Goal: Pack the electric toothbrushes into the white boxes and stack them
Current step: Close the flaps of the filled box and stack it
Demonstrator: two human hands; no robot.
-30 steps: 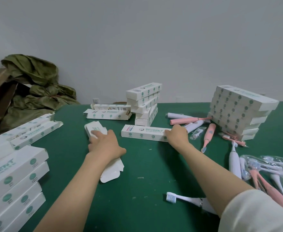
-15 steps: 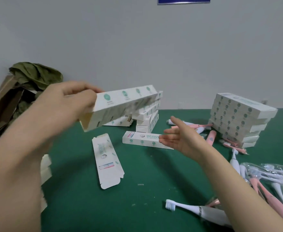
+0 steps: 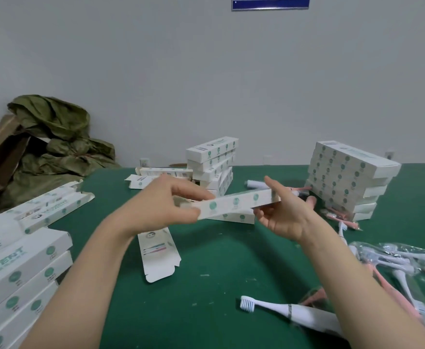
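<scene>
The long white cardboard box with green dots [image 3: 231, 204] now hangs above the green bench [image 3: 219, 285], between your hands. Your left grip [image 3: 166, 205] pinches its left end, and your right grip [image 3: 281, 212] clamps on the right end. It looks ready for opening, and the white electric toothbrush [image 3: 289, 311] lies unpacked. Half a second ago the box was higher, held by the left alone, and the right was spread and clear.
</scene>
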